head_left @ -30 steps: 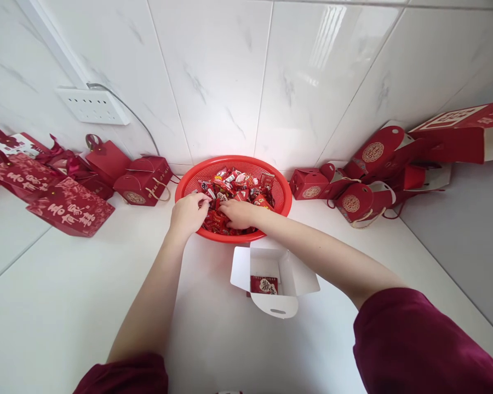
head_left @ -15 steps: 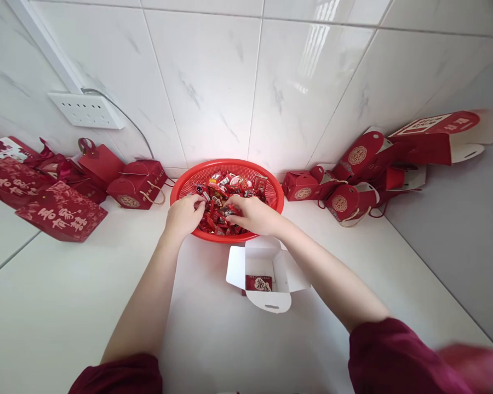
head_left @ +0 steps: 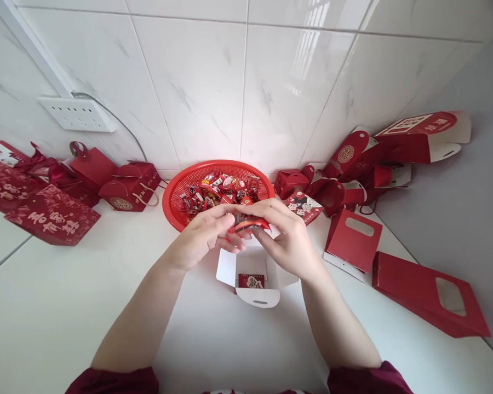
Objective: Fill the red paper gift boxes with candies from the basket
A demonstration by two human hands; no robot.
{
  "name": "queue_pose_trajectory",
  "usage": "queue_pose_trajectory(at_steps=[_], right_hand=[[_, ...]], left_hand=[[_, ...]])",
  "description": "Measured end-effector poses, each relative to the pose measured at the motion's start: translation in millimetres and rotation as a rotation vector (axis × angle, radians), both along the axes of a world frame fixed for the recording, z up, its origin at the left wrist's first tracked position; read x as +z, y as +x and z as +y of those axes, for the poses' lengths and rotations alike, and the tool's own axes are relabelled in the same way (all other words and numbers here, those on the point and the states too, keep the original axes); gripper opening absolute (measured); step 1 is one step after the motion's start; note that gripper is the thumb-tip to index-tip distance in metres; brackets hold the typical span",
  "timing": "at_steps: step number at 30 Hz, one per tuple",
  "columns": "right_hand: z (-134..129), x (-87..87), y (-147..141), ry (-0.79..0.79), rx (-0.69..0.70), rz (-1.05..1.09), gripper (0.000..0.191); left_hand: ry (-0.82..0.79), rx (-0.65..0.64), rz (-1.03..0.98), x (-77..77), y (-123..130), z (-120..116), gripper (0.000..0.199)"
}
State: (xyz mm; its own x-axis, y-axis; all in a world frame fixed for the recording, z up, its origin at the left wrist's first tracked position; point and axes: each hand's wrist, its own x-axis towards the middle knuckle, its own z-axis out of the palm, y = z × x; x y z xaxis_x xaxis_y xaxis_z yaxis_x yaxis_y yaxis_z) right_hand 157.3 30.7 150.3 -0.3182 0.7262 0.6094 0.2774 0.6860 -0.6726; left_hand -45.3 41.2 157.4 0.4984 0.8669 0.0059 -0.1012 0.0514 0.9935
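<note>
Together my hands hold red-wrapped candies (head_left: 250,223) above the near rim of the basket. My left hand (head_left: 207,232) grips them from the left with thumb and fingers, while my right hand (head_left: 285,230) closes on them from the right. Behind the hands stands a red plastic basket (head_left: 175,189) heaped with wrapped candies (head_left: 219,189). Below the hands an open box (head_left: 227,266) with a white inside has its flaps spread. At its bottom lies a dark red packet (head_left: 251,280) with printed characters.
Red gift boxes (head_left: 129,186) and patterned bags (head_left: 53,216) line the left side. To the right are folded red boxes (head_left: 355,241), a long red box (head_left: 429,293) and a patterned red card or box (head_left: 304,207). A wall socket (head_left: 77,114) sits above.
Both hands have lifted out of the basket toward me with candies between them. The view has shifted slightly, and more red boxes now show at the right.
</note>
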Motion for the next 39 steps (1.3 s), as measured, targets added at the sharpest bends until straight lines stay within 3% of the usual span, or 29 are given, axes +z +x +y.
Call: queue_pose_trajectory(at_steps=[3,9,15,20,23,26,29,31,33,36,39], right_hand=[[-1,-0.3,3,0.053,0.04,-0.088,0.049],[-2,2.3,13,-0.004,0.063,-0.104,0.064],[0,3.1,22,-0.283,-0.017,-0.019,0.037],[2,2.4,20,-0.379,-0.065,0.056,0.033],[5,0.8,17,-0.436,-0.152,0.103,0.037],[8,-1.2,17,-0.574,-0.074,0.181,0.043],[10,-2.7,16,-0.688,0.102,0.272,0.045],[11,-3.2,15,-0.699,0.144,0.323,0.04],[10,-3.7,13,-0.665,0.122,0.353,0.034],[9,-4.7,10,-0.604,0.092,0.372,0.03],[7,-6.0,7,-0.562,0.091,0.368,0.027]], left_hand=[[-0.024,-0.028,0.032,3.6,-2,-3,0.041],[0.188,0.107,0.192,8.6,-3,-10,0.039],[0.252,0.184,0.273,7.1,-2,-11,0.026],[0.393,0.329,0.278,-1.3,3,-10,0.009],[0.655,0.54,0.343,-6.3,7,-10,0.004],[1.089,0.692,0.419,-9.9,8,-9,0.015],[1.474,0.644,0.48,-13.3,9,-5,0.025],[1.569,0.574,0.496,-15.6,11,-4,0.028],[1.466,0.535,0.475,-16.8,14,-5,0.028],[0.974,0.497,0.341,-15.1,19,-9,0.029],[0.492,0.376,0.232,-10.3,20,-11,0.025]])
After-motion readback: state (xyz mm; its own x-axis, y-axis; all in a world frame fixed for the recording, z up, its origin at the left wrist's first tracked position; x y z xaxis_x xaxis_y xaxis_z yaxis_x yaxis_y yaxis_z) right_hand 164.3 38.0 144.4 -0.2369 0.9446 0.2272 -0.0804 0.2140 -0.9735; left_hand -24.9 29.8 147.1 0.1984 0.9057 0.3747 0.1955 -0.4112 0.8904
